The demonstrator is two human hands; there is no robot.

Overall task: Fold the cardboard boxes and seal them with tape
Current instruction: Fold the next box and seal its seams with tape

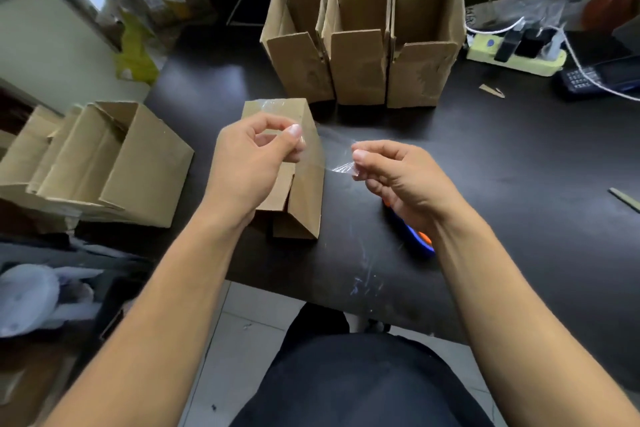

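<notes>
Here, a strip of clear tape (pixel 325 152) was pinched taut between the left hand (pixel 252 156) and right hand (pixel 398 173), above a light cardboard box (pixel 304 194) near the tabletop's (pixel 519 184) front edge. Flimsy and clingy, the tape was judged best held by its ends.

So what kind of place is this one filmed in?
Probably a small packing or shipping workroom: three folded cardboard boxes stand open on a dark table, and both hands stretch clear tape over another box. A power strip sits nearby.
</notes>
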